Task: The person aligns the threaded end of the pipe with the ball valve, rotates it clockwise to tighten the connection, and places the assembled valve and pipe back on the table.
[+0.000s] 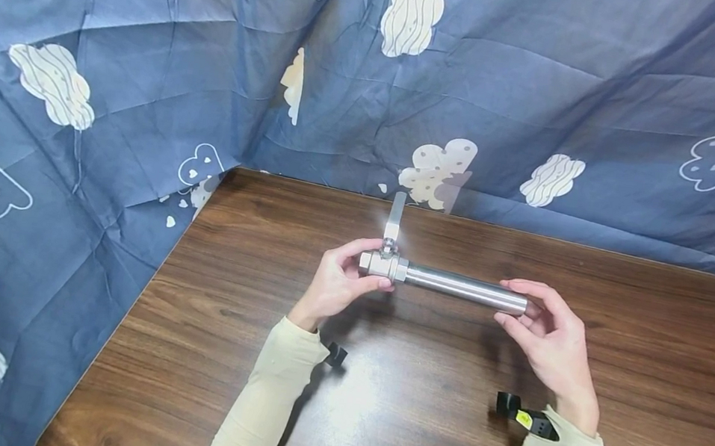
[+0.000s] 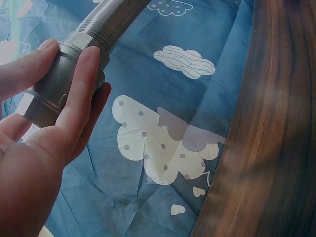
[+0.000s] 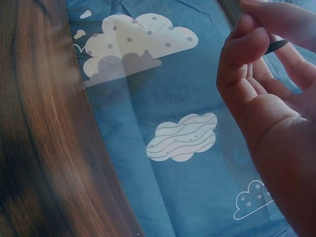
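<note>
Head view shows us pinching the valve (image 1: 381, 265) in the left grip (image 1: 337, 282) and the pipe (image 1: 464, 287) by its free end in the right grip (image 1: 551, 337), both above the counter (image 1: 421, 412). Smooth metal under mere fingertips could slip and drop. Our long axis runs left to right; the handle (image 1: 394, 216) points away toward the curtain (image 1: 508, 107).

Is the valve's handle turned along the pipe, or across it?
Across. In the head view, the handle points toward the curtain, while the pipe runs sideways from the valve to the right hand.
</note>
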A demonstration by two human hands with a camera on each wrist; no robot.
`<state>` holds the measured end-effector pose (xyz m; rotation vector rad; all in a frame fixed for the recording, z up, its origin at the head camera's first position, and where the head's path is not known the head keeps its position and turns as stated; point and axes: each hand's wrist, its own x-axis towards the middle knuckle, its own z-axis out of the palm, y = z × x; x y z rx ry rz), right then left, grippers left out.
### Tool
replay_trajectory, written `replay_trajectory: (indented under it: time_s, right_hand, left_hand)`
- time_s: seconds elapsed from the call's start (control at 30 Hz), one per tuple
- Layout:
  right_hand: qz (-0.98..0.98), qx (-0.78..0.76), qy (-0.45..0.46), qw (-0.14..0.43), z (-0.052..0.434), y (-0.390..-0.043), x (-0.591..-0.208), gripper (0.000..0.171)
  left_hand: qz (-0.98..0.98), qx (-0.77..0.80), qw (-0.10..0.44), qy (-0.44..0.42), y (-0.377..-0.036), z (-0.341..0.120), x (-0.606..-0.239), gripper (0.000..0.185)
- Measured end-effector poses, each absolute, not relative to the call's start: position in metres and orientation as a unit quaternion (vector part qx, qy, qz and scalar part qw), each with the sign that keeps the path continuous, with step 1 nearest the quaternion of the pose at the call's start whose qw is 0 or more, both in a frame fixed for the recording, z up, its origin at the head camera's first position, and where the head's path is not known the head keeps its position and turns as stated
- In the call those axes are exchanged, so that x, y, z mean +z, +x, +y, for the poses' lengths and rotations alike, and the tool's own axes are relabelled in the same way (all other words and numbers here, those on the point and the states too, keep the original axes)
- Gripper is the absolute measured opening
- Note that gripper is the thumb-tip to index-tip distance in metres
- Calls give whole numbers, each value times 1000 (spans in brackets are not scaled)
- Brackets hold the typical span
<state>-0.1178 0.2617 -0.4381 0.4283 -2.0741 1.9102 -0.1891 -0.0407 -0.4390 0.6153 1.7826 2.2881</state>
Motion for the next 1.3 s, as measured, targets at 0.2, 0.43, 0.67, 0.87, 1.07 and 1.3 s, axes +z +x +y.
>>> replay_trajectory:
  time_s: [0.2, 0.43, 0.67, 0.87, 1.07, 1.3]
  right_hand:
    - [-725, 660, 139, 140, 262, -117, -438, 50]
    - [-741, 646, 124, 139, 264, -117, -437, 50]
    - [-747, 638, 124, 137, 265, -116, -436, 49]
    - [-770, 611, 118, 143, 265, -116, -437, 48]
    - [-796, 579, 100, 148, 265, -115, -437, 47]
    - [-798, 575, 98, 148, 265, -115, -437, 46]
  left_hand:
    - [601, 767, 88, 207, -189, -41, -439, 56]
    - [592, 773, 92, 210, -190, -40, -440, 56]
    - [595, 770, 87, 212, -190, -40, -440, 55]
    - [596, 769, 86, 213, -189, -41, -440, 56]
    - [589, 775, 91, 211, -189, -41, -440, 57]
    - [587, 777, 94, 209, -189, -41, -439, 56]
